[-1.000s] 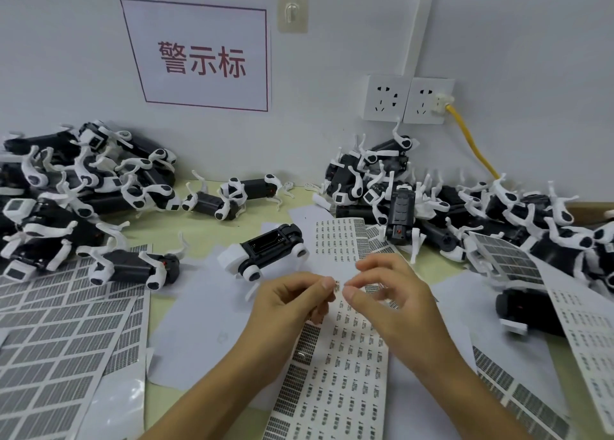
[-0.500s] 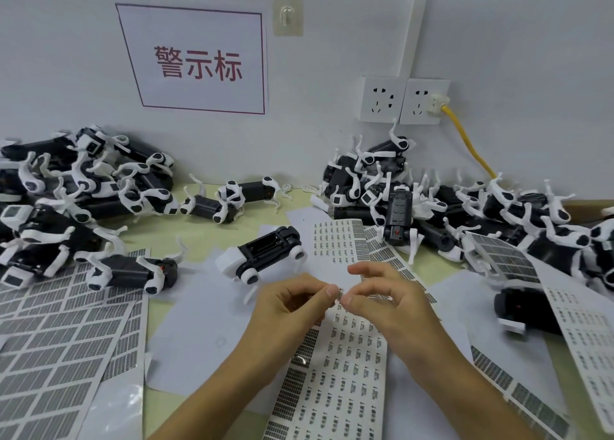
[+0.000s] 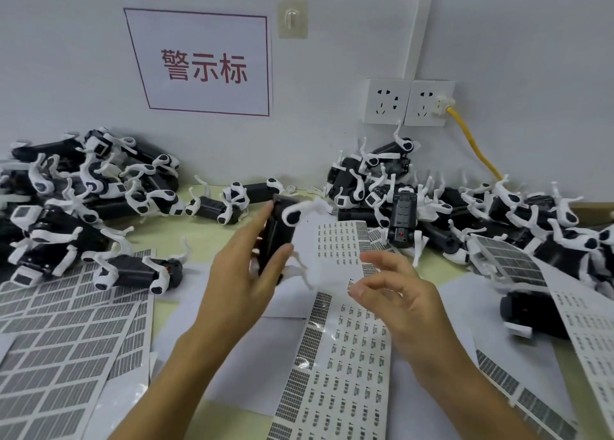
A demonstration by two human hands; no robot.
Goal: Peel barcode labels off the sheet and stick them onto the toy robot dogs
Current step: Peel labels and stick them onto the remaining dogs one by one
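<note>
1. The left hand (image 3: 246, 273) gripped a black toy robot dog (image 3: 277, 236), thumb and fingers clamped round its body, lifted at the 12 o'clock edge of the label sheet (image 3: 342, 356).
2. The right hand (image 3: 398, 300) hovered at 3 o'clock from the dog, fingers loosely curled; whether they pinched a label was unclear.

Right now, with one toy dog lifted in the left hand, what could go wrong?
The left hand grips the toy dog between thumb and fingers only; blurred in motion, it might slip onto the label sheet. The right hand has curled fingers, but whether a label is pinched there cannot be told; one could fold or drop.
</note>
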